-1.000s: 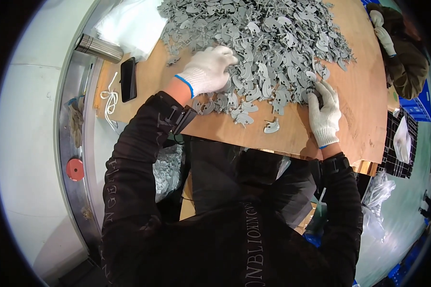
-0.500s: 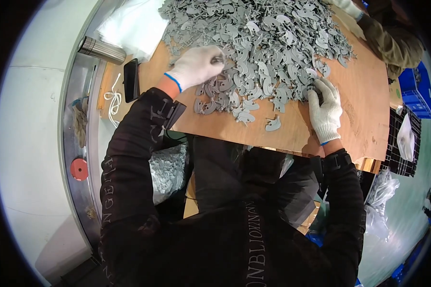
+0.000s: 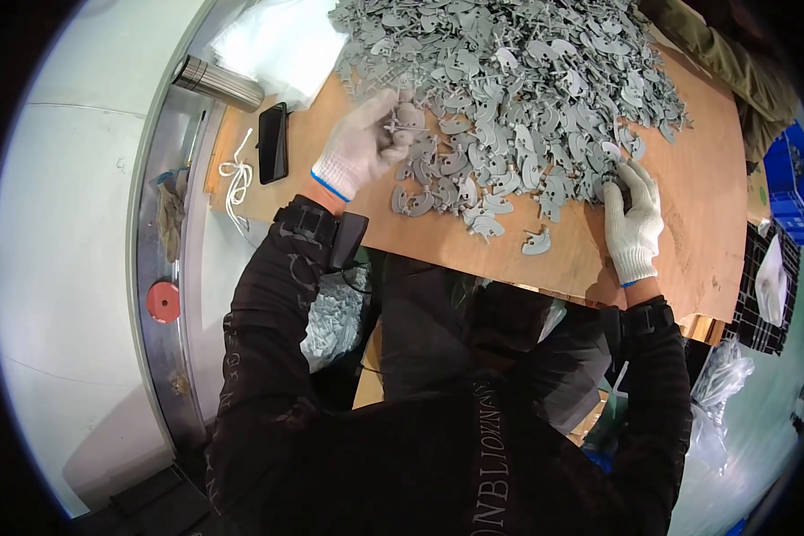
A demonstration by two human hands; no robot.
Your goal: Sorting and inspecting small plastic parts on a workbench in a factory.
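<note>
A large heap of small grey curved parts [image 3: 491,98], each a flat crescent with a thin stem, covers the far middle of the wooden table. My left hand [image 3: 359,147], in a white knit glove with a blue cuff, is at the heap's left edge. Its curled fingers hold one or more of the grey curved parts [image 3: 406,121], slightly blurred. At the right edge of the heap rests my right hand [image 3: 634,219], gloved the same way. Its thumb and bent fingers stand apart, with the fingertips against the outer parts. One grey part [image 3: 536,242] lies alone nearer the table's front edge.
Left on the wooden table [image 3: 697,214] are a black phone [image 3: 273,143], a white cord [image 3: 235,183], a ribbed metal cylinder [image 3: 219,82] and clear plastic bags [image 3: 281,45]. A co-worker's sleeve [image 3: 715,49] reaches in at far right. Blue crates [image 3: 791,179] stand beyond.
My left hand has drawn back from the heap and turned, and grey parts now show in its fingers. The right hand keeps its place by the heap. The whole view has shifted slightly.
</note>
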